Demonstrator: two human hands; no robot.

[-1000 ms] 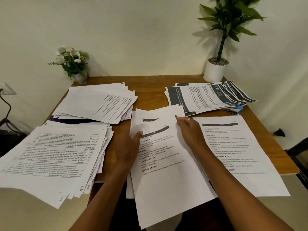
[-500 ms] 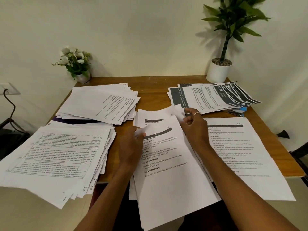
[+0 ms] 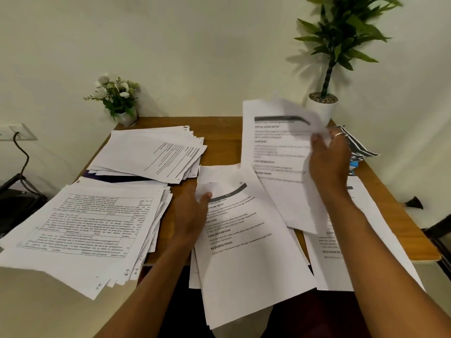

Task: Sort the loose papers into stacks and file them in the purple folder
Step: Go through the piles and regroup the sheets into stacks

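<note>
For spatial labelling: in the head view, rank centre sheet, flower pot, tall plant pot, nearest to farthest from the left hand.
1. Centre sheet, touched by the left hand.
2. Flower pot, back left.
3. Tall plant pot, back right.

Home office corner: wooden desk (image 3: pixel 219 125), paper stacks (image 3: pixel 151 152), potted plant (image 3: pixel 324 103), wall socket (image 3: pixel 18 131).
</note>
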